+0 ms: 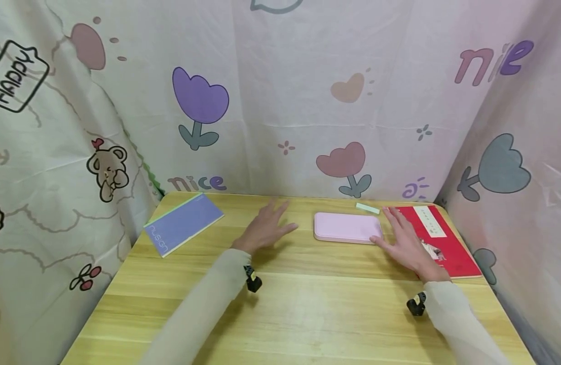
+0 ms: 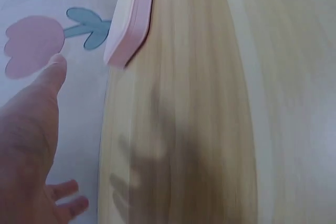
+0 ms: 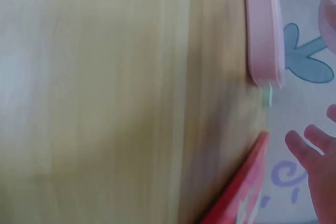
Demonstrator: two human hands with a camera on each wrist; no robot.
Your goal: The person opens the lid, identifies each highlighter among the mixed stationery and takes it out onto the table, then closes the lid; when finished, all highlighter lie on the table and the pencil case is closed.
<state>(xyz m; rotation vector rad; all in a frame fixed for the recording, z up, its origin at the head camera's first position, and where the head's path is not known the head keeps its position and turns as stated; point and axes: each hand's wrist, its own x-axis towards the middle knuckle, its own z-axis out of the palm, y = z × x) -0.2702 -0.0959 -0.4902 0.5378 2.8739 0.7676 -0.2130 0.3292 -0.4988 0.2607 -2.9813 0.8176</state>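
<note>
A pink case [image 1: 347, 227] with rounded corners, flat and oblong, lies toward the back of the wooden table. To its left my left hand [image 1: 264, 229] hovers above the wood with fingers spread, holding nothing; its shadow falls on the tabletop in the left wrist view. My right hand [image 1: 409, 249] is spread over the gap between the case and a red booklet [image 1: 454, 253], its thumb overlapping the case's right end in the head view. The right wrist view shows that hand apart from the case [image 3: 264, 35]. Behind the case lies a small pale green bar [image 1: 368, 208].
A blue-purple notebook [image 1: 184, 224] lies slanted at the table's back left. Printed cloth [image 1: 280, 101] hangs behind the table [image 1: 307, 314] and along both sides. Black wrist cameras sit on both sleeves.
</note>
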